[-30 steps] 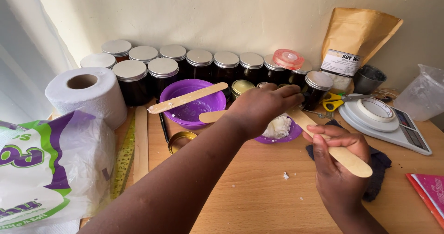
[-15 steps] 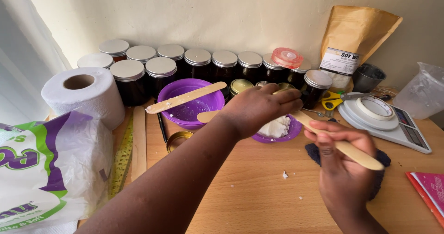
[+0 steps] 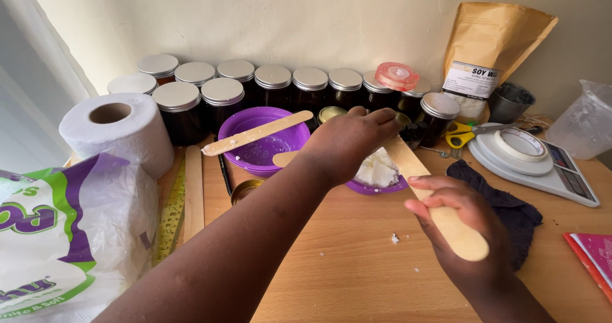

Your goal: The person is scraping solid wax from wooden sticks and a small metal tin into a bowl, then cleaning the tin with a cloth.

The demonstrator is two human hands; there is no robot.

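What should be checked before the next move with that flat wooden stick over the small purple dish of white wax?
1. Right hand grips the flat wooden stick: ok.
2. Left hand at the stick's far end: ok.
3. Small purple dish flat on the wooden table: ok.
4. White wax inside the dish: ok.
5. Table free of spills: not ok, white crumbs lie there.
6. Wax on the stick's tip: cannot tell, hidden.
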